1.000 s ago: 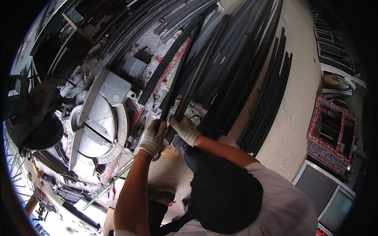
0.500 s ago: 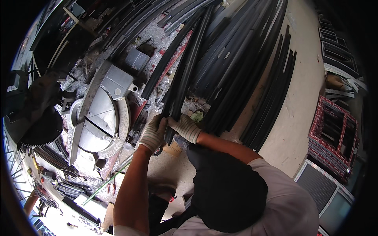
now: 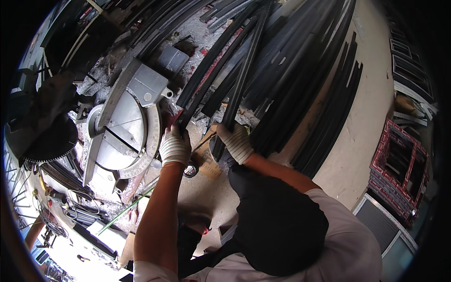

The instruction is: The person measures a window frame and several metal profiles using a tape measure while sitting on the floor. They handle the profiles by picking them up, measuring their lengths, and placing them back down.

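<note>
Gripping the near ends of long black strips [image 3: 244,70], both your gloved hands sit just right of the saw table [image 3: 124,134]. Your left hand [image 3: 174,146] is clenched around the lower end of one strip where it meets the table's curved edge; the fingers wrap under it, so you cannot see how much of the strip they cover. Your right hand [image 3: 236,142] is closed on the end of a second strip, just beside a scrap of cardboard [image 3: 206,157] on the floor [image 3: 357,136]. Both strips run up and away to the upper right, where they merge into a large pile of the same black lengths; past mid-frame you cannot tell the held ones from the rest. Between your wrists, close to the left one, lies a small round thing [image 3: 190,170], too small to make out. The toothed saw blade [image 3: 49,141] at far left is half lost in the dark rim. A dark covered shape fills the lower middle and hides the floor below your right forearm. At right, a red frame [image 3: 399,162] stands well apart, bent by the lens.
</note>
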A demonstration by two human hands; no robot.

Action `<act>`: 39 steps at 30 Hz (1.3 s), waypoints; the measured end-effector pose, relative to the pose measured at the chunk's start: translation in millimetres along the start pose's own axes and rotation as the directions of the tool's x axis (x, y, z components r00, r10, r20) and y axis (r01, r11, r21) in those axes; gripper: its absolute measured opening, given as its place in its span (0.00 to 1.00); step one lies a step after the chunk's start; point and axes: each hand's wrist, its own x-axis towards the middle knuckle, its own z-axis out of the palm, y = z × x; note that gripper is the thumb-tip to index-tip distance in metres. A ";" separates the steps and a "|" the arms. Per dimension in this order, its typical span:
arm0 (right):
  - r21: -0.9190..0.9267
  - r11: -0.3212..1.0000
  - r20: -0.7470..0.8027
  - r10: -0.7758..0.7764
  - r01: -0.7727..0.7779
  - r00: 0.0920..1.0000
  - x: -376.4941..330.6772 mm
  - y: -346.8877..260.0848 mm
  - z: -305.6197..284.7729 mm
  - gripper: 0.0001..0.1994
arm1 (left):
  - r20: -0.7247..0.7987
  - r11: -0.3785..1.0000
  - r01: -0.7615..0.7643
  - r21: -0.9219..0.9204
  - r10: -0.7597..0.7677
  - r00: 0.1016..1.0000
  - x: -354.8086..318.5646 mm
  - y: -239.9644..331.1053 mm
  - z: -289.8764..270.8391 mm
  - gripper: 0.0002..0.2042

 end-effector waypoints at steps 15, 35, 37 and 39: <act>-0.039 0.855 0.198 -0.501 0.517 0.843 -0.3 16.3 13.7 0.22 | 0.000 0.595 -0.176 -0.784 0.284 0.959 -29.5 65.0 -51.7 0.36; -0.191 0.309 0.759 -0.556 0.932 0.340 -29.0 -161.6 202.1 0.21 | -0.711 0.495 -0.580 -0.647 -0.116 0.694 -106.0 -4.4 -283.6 0.10; -0.290 0.352 0.776 -0.458 0.890 0.434 -35.7 -164.7 207.7 0.22 | -0.683 0.438 -0.575 -0.691 -0.138 0.717 -101.1 -21.0 -266.1 0.10; -0.256 0.340 0.782 -0.478 0.905 0.400 -30.4 -154.3 207.7 0.23 | -0.618 0.445 -0.499 -0.744 -0.174 0.767 -98.2 -34.2 -247.1 0.11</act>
